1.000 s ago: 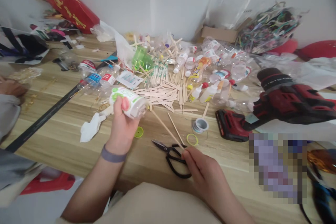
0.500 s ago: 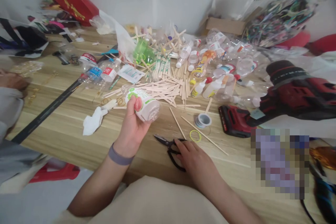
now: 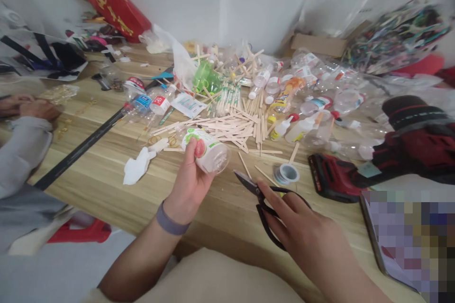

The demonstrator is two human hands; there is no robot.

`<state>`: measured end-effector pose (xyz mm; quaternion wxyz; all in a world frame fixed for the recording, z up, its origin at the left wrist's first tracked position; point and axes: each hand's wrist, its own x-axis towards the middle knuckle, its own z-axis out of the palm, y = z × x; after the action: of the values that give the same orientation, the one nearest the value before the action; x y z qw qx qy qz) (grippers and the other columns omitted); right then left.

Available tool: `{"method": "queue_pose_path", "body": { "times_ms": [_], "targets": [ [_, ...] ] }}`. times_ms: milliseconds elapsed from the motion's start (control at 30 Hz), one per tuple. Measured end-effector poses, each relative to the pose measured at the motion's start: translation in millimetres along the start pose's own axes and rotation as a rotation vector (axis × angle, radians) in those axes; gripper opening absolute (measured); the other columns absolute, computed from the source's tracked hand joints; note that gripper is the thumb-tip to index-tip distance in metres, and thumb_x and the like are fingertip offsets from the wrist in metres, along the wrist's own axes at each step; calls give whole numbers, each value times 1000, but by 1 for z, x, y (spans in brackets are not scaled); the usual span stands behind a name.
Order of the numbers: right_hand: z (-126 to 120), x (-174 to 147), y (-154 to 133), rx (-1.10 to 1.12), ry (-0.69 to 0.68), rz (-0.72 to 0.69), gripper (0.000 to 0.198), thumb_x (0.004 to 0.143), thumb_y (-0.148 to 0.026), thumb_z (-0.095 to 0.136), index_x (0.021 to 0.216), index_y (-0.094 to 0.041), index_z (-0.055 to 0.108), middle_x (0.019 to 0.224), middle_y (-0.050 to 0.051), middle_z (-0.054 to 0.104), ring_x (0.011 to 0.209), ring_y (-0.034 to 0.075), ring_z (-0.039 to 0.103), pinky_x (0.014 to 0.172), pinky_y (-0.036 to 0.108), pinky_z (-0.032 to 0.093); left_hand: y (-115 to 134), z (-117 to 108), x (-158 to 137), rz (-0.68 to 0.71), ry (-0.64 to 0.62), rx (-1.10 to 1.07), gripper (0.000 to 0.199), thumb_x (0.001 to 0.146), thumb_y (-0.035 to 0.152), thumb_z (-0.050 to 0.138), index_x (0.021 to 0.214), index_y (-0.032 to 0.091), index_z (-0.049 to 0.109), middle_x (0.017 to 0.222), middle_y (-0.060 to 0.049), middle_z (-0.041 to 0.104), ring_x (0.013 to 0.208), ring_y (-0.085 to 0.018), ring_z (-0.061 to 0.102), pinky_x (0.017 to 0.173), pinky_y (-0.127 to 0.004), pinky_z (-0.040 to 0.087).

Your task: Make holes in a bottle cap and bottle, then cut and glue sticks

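Observation:
My left hand (image 3: pixel 194 182) is closed around a clear plastic bottle (image 3: pixel 209 151) with a white, green and pink label. The bottle lies tilted in the grip, its base pointing right toward me. In my right hand (image 3: pixel 302 218) is a pair of black-handled scissors (image 3: pixel 265 203), lifted off the table, with the fingers at the handle loops. The blades look closed and point up and left, a short way right of the bottle. Just beyond the scissors stands a spool of grey wire (image 3: pixel 286 173). Thin wooden sticks lie near the blades.
Wooden craft sticks (image 3: pixel 231 128) are heaped beyond the bottle. Several plastic bottles (image 3: pixel 316 104) and glue bottles crowd the back right. A red and black power drill (image 3: pixel 355 175) stands at right. White tissue (image 3: pixel 137 165) lies left. A co-worker's hands (image 3: pixel 39 106) are at far left.
My right hand has picked the scissors up from the table and brought them nearer the camera. My left hand still holds the bottle. The whole view has shifted slightly.

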<state>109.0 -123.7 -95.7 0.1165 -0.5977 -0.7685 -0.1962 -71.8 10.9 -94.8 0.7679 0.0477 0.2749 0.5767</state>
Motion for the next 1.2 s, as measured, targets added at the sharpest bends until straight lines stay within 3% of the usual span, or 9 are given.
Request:
{"method": "queue_pose_path", "body": {
  "times_ms": [133, 300, 633, 733, 833, 933, 1000, 1067, 1200],
  "targets": [
    [-5, 12, -1, -169, -21, -59, 44, 95, -18, 41, 136, -20, 56, 63, -3, 47, 33, 9, 44, 38, 28, 15, -4, 1, -3, 4, -26, 36, 14, 89, 27, 65, 81, 18, 59, 71, 5, 60, 65, -9, 61, 67, -22, 52],
    [-13, 20, 7, -221, -136, -186, 75, 69, 0, 48, 140, -23, 53, 63, -3, 48, 34, 8, 43, 40, 25, 14, -6, 6, -7, 0, -32, 115, 22, 93, 28, 60, 74, 18, 55, 68, 5, 54, 63, -8, 57, 65, -21, 50],
    [-17, 33, 5, -235, -162, -193, 75, 69, 1, 48, 138, -27, 56, 65, 2, 54, 37, 10, 43, 40, 24, 12, -10, 12, -13, 60, 7, 208, 22, 87, 27, 67, 72, 18, 54, 70, 4, 56, 71, -10, 58, 72, -22, 49],
    [-15, 39, 9, 261, -332, 69, 68, 76, -2, 46, 137, -29, 57, 70, 3, 57, 41, 9, 40, 41, 23, 14, -10, 10, -12, 81, 9, 282, 22, 84, 26, 70, 71, 20, 53, 70, 4, 56, 73, -11, 58, 74, -21, 50],
    [-5, 45, 12, 945, -524, 330, 46, 89, -29, 49, 134, -24, 58, 66, -1, 50, 42, 7, 35, 38, 19, 23, -7, 9, -10, 82, 26, 262, 19, 81, 25, 70, 72, 21, 54, 76, 3, 60, 77, -13, 60, 77, -24, 52],
    [9, 44, 5, 1544, -717, 487, 69, 90, -67, 37, 138, -18, 48, 58, -9, 31, 31, 4, 18, 28, 19, 20, -5, 7, -7, 94, -55, 177, 34, 79, 28, 71, 60, 21, 43, 70, 4, 56, 73, -14, 59, 77, -28, 53],
    [16, 41, -2, 1767, -778, 539, 87, 86, -78, 20, 139, -14, 43, 58, -11, 27, 27, 5, 13, 25, 21, 19, -3, 6, -6, 115, -149, 172, 42, 78, 30, 72, 56, 20, 37, 64, 5, 51, 69, -13, 57, 78, -27, 53],
    [18, 38, -7, 1612, -721, 506, 80, 91, -71, 17, 140, -14, 43, 57, -9, 30, 28, 6, 18, 26, 20, 21, -2, 4, -5, 129, -164, 217, 38, 78, 30, 72, 58, 21, 42, 64, 5, 50, 70, -12, 56, 78, -26, 52],
    [9, 41, -1, 919, -483, 397, 50, 90, -27, 43, 139, -25, 53, 71, 1, 51, 40, 7, 28, 39, 19, 20, -4, 2, -5, 160, -94, 343, 22, 78, 24, 73, 67, 21, 54, 69, 4, 53, 71, -12, 55, 79, -25, 50]
  ]
}}
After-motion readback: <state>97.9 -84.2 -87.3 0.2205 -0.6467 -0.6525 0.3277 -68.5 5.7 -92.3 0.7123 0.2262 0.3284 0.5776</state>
